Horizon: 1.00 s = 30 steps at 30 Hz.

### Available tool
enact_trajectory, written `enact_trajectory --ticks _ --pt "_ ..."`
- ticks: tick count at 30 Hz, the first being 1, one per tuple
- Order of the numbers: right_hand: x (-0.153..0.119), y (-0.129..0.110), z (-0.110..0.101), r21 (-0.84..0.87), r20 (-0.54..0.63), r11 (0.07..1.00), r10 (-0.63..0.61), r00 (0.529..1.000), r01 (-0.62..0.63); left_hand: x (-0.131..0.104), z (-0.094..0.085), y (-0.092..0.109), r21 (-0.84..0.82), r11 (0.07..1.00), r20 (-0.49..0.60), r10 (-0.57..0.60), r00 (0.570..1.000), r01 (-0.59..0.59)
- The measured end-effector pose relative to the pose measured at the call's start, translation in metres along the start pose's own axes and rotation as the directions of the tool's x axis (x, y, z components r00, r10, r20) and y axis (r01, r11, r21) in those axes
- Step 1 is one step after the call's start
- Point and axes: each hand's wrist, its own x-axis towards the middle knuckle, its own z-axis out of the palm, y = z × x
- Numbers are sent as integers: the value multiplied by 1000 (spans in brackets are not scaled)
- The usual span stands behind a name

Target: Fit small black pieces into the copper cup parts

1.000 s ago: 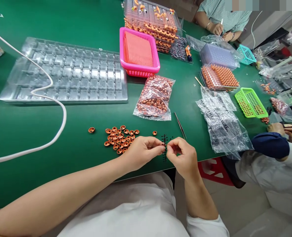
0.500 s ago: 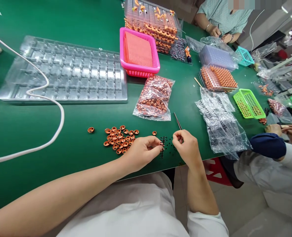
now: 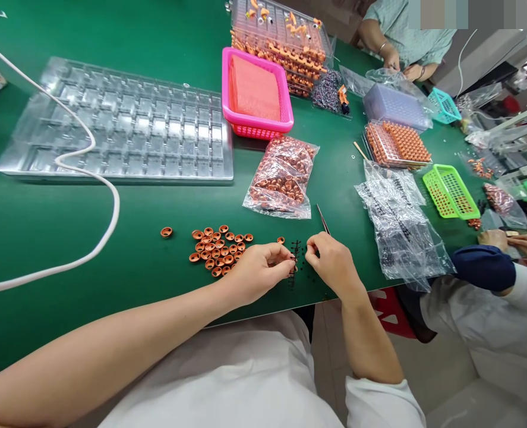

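Note:
My left hand point(image 3: 263, 270) is closed in a pinch at the middle of a thin black toothed strip point(image 3: 296, 245), whose ends show above and below the fingertips. Just right of it, my right hand point(image 3: 332, 261) has thumb and forefinger pressed together; whatever they hold is too small to make out. Tiny black pieces point(image 3: 303, 261) lie scattered between the hands. The tweezers point(image 3: 322, 218) lie on the table beyond my right hand, their near end hidden behind it. A loose group of small copper-coloured cups point(image 3: 219, 244) sits left of my left hand, with a single cup point(image 3: 166, 232) farther left.
A clear bag of copper cups point(image 3: 283, 172) lies ahead, before a pink basket point(image 3: 290, 113). At left, a white cable point(image 3: 111, 220) crosses a clear moulded tray point(image 3: 129, 125). Plastic bags point(image 3: 392, 226) and a green basket point(image 3: 453, 193) are at right. Co-workers' hands point(image 3: 495, 239) are nearby.
My right hand has shifted left toward the black strip, while the tweezers have stayed on the table. My left hand keeps its pinch at the strip. The view has shifted slightly.

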Motion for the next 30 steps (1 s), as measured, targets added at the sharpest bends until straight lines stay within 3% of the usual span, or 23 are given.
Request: enact_trajectory --ticks 4,7,10,13,18,30 --pt "-1 -2 -3 34 -85 999 29 996 -26 2 0 -1 -49 999 16 -21 1000 22" --pt "-6 -9 -13 280 -152 955 149 977 -102 2 0 -1 -129 991 55 -37 998 44" --pt "-14 -18 -23 580 -5 790 244 970 -196 1 0 0 -168 984 103 -37 994 53" --pt "-21 -26 -27 714 136 649 237 962 -261 -1 0 1 -169 984 135 -28 991 51" --pt "-23 -31 -24 772 212 550 248 945 -318 -2 0 0 -143 989 147 -11 989 32" --pt "-23 -38 -23 779 213 533 270 939 -330 -3 2 -2 -99 994 125 48 991 -35"
